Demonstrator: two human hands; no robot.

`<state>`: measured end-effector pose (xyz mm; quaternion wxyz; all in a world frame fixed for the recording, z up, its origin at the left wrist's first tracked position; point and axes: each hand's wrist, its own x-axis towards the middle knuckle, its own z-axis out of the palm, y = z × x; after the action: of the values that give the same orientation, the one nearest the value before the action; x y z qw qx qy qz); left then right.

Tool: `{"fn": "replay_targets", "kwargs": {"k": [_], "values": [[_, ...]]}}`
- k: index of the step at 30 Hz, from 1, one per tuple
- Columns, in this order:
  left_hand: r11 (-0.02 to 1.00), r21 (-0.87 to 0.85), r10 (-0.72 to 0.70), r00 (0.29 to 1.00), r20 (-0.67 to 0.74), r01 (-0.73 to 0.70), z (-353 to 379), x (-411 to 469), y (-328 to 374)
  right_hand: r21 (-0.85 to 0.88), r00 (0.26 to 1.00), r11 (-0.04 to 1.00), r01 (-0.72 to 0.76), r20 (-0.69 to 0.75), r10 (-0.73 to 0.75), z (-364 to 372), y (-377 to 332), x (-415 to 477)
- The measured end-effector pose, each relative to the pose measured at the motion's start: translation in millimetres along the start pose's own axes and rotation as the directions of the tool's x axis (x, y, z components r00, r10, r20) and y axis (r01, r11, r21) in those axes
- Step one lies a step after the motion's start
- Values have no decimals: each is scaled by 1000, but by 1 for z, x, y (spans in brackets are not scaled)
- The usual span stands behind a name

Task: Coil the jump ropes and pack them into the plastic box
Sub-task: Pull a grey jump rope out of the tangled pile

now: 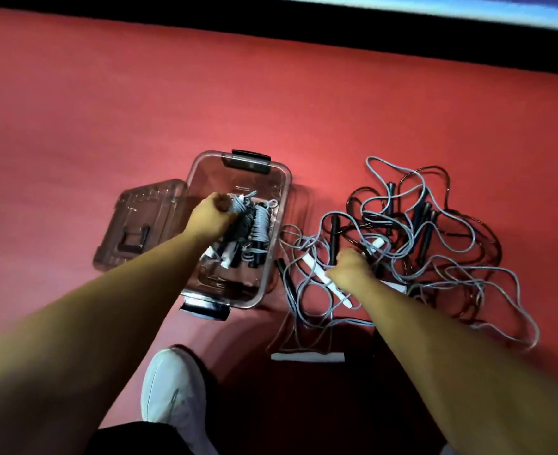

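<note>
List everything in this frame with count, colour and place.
plastic box: one, clear with black latches, centre of floor
lid: one, clear with black handle, left of the box
coiled ropes: several, grey and black, inside the box
loose ropes: tangled pile, count unclear, grey and black, right of the box
white handle: one of several, near side of pile
floor: one, red, under everything
shoe: one, white, bottom centre
left grip: in the box, holds coiled ropes
right grip: on the pile, holds the white handle

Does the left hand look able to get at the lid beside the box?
Probably not yet: the left hand grips a coiled rope inside the plastic box, though nothing covers the lid.
</note>
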<state>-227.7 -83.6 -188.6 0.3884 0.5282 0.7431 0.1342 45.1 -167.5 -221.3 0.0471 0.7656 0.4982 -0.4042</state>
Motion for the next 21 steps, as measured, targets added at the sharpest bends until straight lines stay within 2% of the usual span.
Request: {"fn": "replay_targets", "kwargs": {"k": [2, 4, 7, 9, 11, 14, 16, 19, 21], "values": [[1000, 7, 2, 999, -41, -2, -1, 0, 5, -56, 999, 998, -12, -45, 9, 0, 3, 2], [996, 86, 31, 995, -94, -23, -6, -6, 15, -58, 999, 998, 9, -43, -12, -8, 4, 1], [982, 154, 131, 982, -132, -111, -18, -20, 39, 65, 993, 991, 114, -19, -113, -37, -5, -13], [973, 115, 209, 974, -85, -198, -26, -38, 66, 179, 974, 958, 225, -46, -221, -72, -13, -39], [959, 12, 283, 958, 52, -284, -31, -53, 93, 278, 955, 918, 282, 10, -296, -104, -28, -64], [909, -201, 414, 836, 360, -364, -38, -93, 145, 314, 927, 884, 346, 34, -374, -158, -49, -112], [887, -261, 461, 737, 494, -380, -44, -120, 178, 402, 911, 835, 376, 7, -413, -190, -61, -143], [841, -386, 542, 607, 582, -381, -58, -167, 221, 622, 877, 659, 422, -95, -472, -238, -74, -201], [800, -425, 600, 566, 565, -423, -67, -191, 240, 760, 841, 481, 437, -154, -519, -265, -79, -239]]}}
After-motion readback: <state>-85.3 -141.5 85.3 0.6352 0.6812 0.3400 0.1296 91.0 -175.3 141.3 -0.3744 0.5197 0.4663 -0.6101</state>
